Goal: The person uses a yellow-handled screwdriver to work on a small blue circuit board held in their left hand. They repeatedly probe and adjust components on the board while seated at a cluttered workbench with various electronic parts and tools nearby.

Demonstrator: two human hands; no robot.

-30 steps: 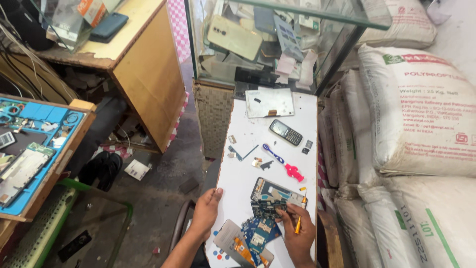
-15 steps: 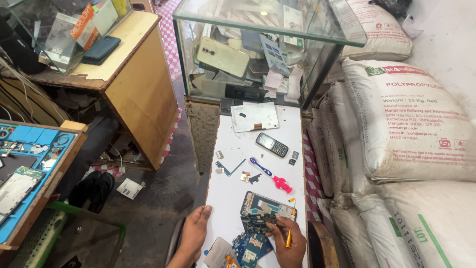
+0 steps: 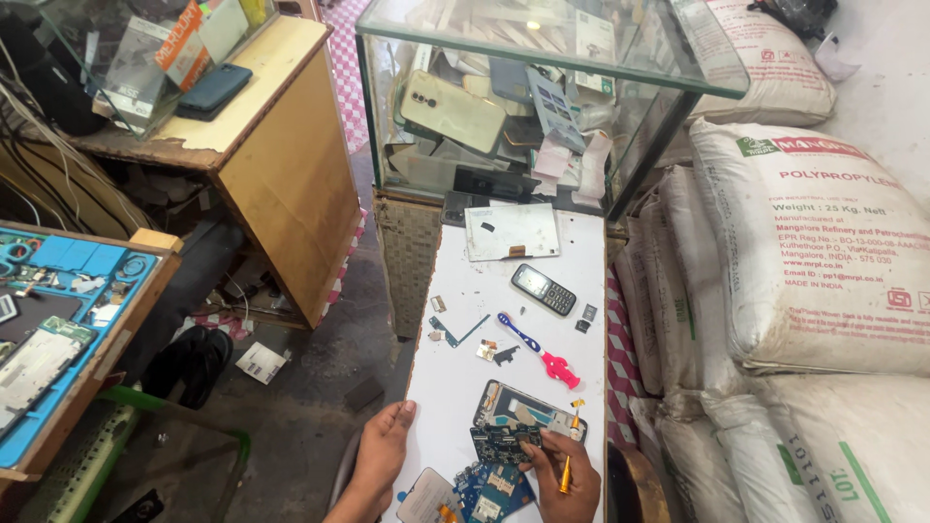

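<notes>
Head view over a narrow white worktable. The left hand rests flat on the table's near left edge, empty. The right hand grips a yellow-handled screwdriver and touches a dark circuit board lying over an opened phone frame. Farther along lie a blue-and-pink toothbrush and a small keypad phone. A glass display case stands at the far end; white sacks are stacked on the right.
</notes>
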